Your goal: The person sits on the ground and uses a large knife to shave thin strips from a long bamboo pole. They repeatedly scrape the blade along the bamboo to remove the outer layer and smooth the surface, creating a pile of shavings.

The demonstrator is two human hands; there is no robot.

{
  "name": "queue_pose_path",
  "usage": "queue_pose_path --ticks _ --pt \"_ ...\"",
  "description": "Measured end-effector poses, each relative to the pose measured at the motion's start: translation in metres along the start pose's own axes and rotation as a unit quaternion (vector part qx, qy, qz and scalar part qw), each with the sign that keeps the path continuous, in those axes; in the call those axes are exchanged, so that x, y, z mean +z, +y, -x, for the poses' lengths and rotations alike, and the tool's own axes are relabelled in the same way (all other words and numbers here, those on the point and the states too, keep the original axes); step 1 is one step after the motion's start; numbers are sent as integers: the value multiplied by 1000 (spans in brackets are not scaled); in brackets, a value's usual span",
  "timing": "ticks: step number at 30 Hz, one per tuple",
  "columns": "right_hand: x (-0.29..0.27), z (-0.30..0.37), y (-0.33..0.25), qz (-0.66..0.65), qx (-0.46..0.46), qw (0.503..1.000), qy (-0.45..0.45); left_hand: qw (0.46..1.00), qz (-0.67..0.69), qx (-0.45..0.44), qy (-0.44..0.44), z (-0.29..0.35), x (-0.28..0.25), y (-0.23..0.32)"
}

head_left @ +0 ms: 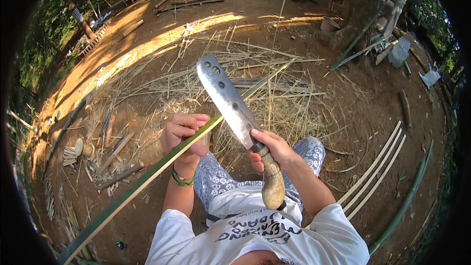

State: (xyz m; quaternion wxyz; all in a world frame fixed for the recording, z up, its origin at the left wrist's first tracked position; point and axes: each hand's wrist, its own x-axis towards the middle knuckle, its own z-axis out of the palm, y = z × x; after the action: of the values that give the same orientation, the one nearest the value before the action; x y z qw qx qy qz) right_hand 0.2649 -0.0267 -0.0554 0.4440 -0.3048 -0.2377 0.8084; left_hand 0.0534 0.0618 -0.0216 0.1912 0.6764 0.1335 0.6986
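Note:
A long split bamboo strip (pixel 147 179), green on its outer side and pale along the cut edge, runs from the lower left up past the middle. My left hand (pixel 183 135) is closed around it near its centre. In my right hand (pixel 274 149) is a broad machete (pixel 230 103) with holes in its blade and a curved wooden handle. The blade points up and to the left and lies across the strip just beyond my left hand. Beyond the blade, the strip's far part (pixel 267 79) looks thinner and paler.
Bamboo shavings (pixel 162 88) cover the ground ahead. Several pale strips (pixel 375 169) and a green bamboo pole (pixel 405 206) lie at right. Wood pieces and a short log (pixel 120 175) lie at left. A tree trunk (pixel 360 14) and a bucket (pixel 329 24) stand at the far right.

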Motion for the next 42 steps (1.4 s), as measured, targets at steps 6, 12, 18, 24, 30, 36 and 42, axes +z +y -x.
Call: queue_pose_path --ticks 6,12,18,24,30,36,42 --pt "-18 -13 -2 -39 -59 993 90 988 -115 96 -36 -5 -12 -8" --pt "24 16 8 51 -52 997 -38 991 -127 42 -2 2 -5 0" --pt "33 37 -16 447 -339 816 142 989 -141 -35 24 2 5 15" --pt "71 50 -5 618 -389 666 150 991 -131 -11 33 -3 19 20" --pt "29 28 0 636 -406 627 195 996 -85 6 -38 6 9 17" --pt "42 45 8 670 -377 612 186 991 -88 27 -100 11 -1 25" --pt "47 55 4 707 -335 596 181 981 -135 31 -135 11 -3 28"
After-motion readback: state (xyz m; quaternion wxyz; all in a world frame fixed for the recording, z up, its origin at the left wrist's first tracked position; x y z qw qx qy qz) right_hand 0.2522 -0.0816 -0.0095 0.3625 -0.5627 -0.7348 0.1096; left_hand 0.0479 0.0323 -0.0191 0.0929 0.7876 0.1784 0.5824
